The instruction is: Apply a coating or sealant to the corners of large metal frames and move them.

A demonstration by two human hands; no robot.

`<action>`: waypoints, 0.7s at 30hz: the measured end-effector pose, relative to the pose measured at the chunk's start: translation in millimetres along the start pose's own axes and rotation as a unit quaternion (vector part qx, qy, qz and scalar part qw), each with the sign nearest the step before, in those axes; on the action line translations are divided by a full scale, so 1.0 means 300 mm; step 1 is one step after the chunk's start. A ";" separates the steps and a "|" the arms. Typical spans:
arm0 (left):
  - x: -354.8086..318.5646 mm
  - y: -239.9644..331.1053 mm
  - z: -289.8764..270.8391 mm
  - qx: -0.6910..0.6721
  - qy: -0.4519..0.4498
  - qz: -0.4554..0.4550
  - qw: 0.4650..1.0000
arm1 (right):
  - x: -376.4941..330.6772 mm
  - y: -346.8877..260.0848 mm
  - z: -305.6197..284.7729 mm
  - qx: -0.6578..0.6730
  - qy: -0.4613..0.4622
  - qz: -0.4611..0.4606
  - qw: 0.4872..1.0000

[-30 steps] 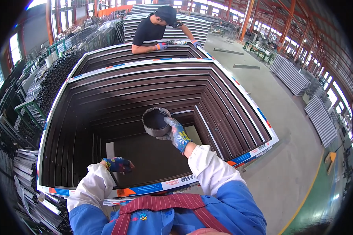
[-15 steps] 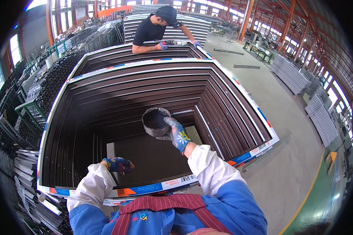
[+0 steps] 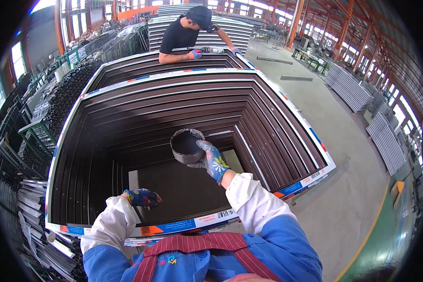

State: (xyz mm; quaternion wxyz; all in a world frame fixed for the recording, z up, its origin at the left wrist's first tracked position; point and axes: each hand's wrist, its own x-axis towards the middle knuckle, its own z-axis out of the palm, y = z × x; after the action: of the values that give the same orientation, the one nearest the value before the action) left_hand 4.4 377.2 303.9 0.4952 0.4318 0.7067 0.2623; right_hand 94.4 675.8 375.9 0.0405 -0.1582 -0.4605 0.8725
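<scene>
My right hand, in a blue flowered glove with a grey palm, grips the right side of a round grey tub. The tub's wall is crusted and its inside looks dark. It is held over the hollow middle of a stack of brown window frames. Lower left, my left hand hangs inside the near edge of the stack, in a dark flowered glove. Its fingers are curled, and whatever they may hold is hidden.
Across the divider bar, a co-worker leans over the far end with a hand-held tool. Metal profiles lie piled at the left. Stacked frames stand on the grey floor at the right, near a yellow object.
</scene>
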 end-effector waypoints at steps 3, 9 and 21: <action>-0.001 0.017 0.000 0.012 0.002 0.011 1.000 | 0.008 0.001 -0.009 -0.004 -0.005 0.002 1.000; 0.017 -0.031 0.001 0.051 0.004 0.025 0.998 | 0.008 0.000 -0.006 -0.004 -0.003 0.013 1.000; 0.015 -0.043 0.002 0.004 0.003 0.046 0.999 | 0.009 0.006 -0.006 -0.006 -0.004 0.002 1.000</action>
State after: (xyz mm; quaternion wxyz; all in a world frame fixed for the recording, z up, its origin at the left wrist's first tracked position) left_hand 0.0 374.8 291.2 0.4785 0.4650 0.6887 0.2838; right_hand 92.4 676.8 372.9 0.0361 -0.1559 -0.4656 0.8704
